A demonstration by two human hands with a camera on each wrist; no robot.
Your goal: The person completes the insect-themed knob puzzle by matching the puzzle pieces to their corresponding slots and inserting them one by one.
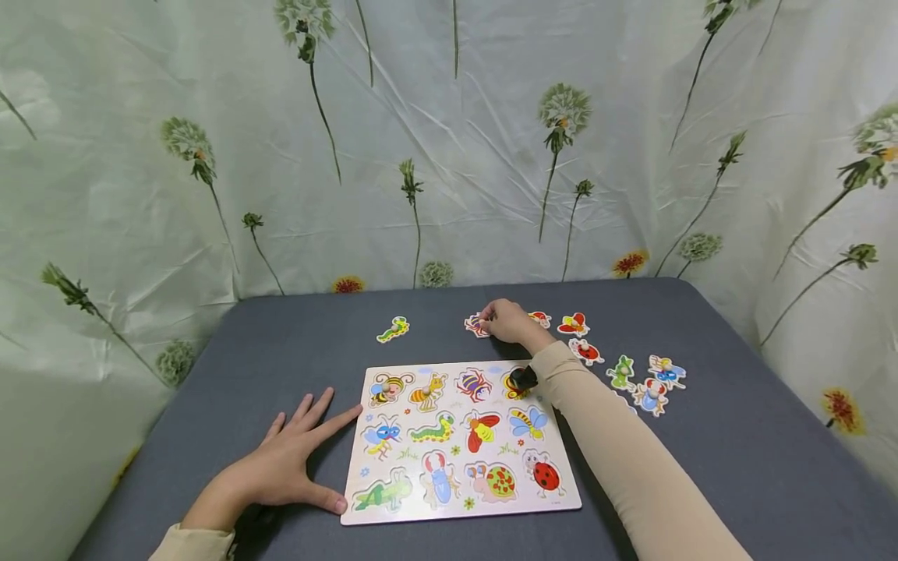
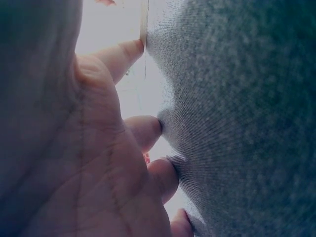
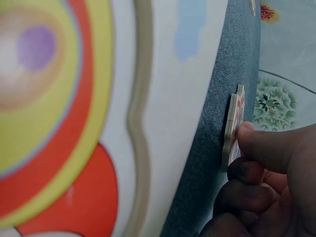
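On my head feed, the left hand (image 1: 284, 463) lies with fingers spread apart and holds nothing; its thumb and index finger touch the left edge of the puzzle board (image 1: 407, 514). The right hand (image 1: 510, 321) reaches past the board's far edge, its grip on the purple spider piece (image 1: 473, 325). I see a caterpillar piece (image 1: 393, 329) to the left of that, also beyond the board. On the table (image 1: 295, 351) to the right lie a red moth piece (image 1: 574, 325), a ladybird piece (image 1: 585, 351), a grasshopper piece (image 1: 621, 373), a stag beetle piece (image 1: 651, 396) and a blue-winged insect piece (image 1: 667, 372). The right sleeve (image 1: 617, 444) covers part of the board's right side. A flower-printed cloth (image 1: 484, 156) hangs behind.

My left wrist feed is washed out: I get the palm, one digit meeting the board's pale edge, and other fingertips resting on the grey table surface.

On my right wrist feed, thumb and index finger come together at the spider piece, pinching it; I can't tell whether it is lifted. The board fills the left side, with a red-and-yellow picture too close for me to name.
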